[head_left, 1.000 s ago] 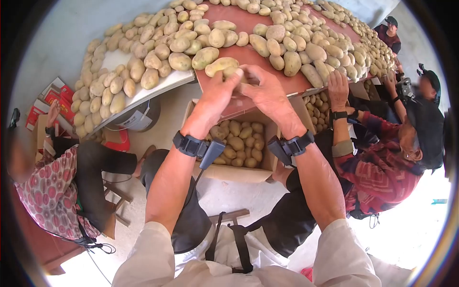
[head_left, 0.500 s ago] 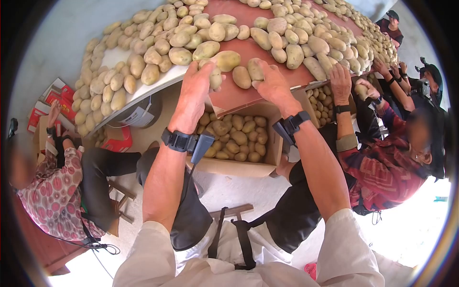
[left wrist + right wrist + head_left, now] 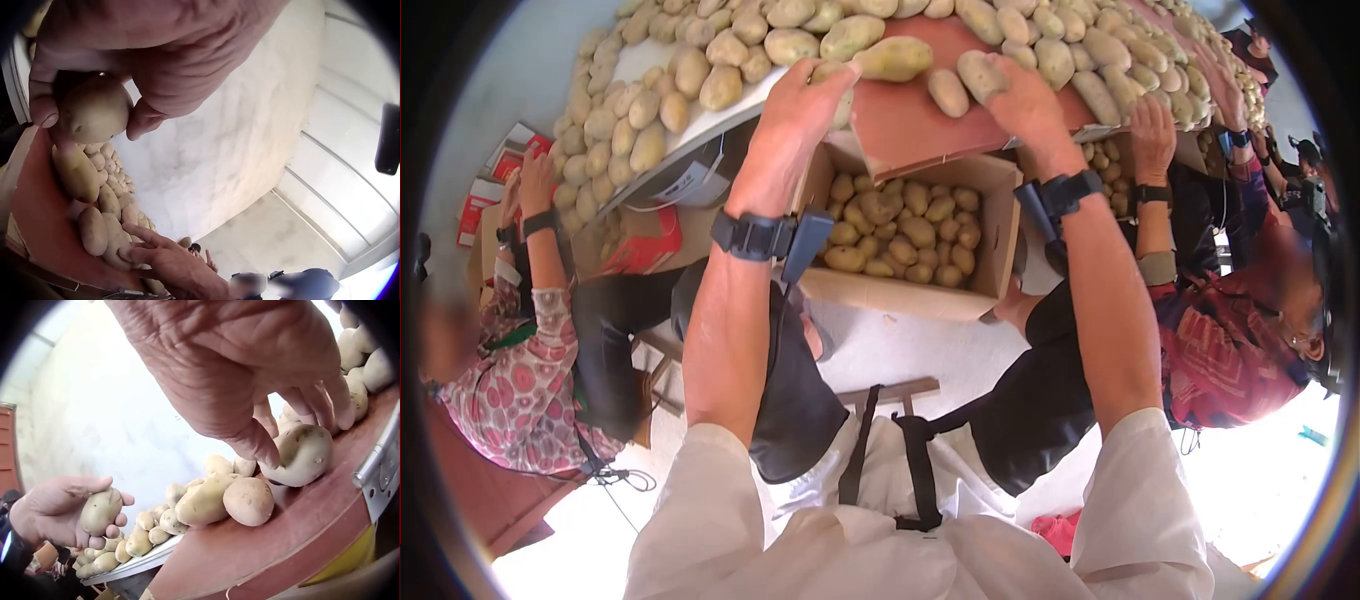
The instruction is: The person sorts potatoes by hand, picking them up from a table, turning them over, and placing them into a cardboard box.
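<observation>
My left hand point(image 3: 798, 105) grips a potato point(image 3: 97, 109) above the table's front edge, fingers and thumb curled round it. Beyond it in the head view lies a long yellowish potato point(image 3: 895, 59). My right hand point(image 3: 1032, 110) is at a potato point(image 3: 982, 77) on the red tabletop point(image 3: 910, 115); in the right wrist view the thumb touches this potato point(image 3: 301, 456) on one side, with fingers round its far side. A smaller potato point(image 3: 249, 501) lies beside it, touching the long one.
Many potatoes point(image 3: 690, 72) cover the table's back and sides. Below its front edge stands an open cardboard box point(image 3: 920, 300) holding potatoes. People sit at both sides; a neighbour's hand point(image 3: 1152, 135) rests at the edge on the right.
From close together at the table edge a second ago, my hands have moved apart. The left still holds a potato; the right stays at its potato. The head view has shifted, placing the table higher.
</observation>
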The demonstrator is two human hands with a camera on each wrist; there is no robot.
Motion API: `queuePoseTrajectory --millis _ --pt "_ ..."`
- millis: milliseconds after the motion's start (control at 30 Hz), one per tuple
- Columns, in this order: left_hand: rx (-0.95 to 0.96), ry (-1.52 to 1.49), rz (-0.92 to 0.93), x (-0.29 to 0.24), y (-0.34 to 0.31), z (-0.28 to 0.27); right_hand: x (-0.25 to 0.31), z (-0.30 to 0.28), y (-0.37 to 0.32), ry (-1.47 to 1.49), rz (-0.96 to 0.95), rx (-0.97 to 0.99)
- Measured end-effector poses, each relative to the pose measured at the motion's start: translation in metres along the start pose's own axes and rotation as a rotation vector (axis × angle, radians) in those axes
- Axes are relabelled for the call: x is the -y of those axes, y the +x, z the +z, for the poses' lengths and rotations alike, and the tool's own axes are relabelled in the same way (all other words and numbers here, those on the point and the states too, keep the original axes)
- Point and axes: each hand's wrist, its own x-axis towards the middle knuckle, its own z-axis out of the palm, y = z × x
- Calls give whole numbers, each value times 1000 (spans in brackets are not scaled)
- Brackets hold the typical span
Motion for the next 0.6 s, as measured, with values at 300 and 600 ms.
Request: queuePoseTrajectory --millis 300,600 --pt "159 410 -67 5 -11 -19 35 -20 -7 1 114 84" --pt "283 562 -105 8 -18 -24 65 14 -22 -244 -169 -11"
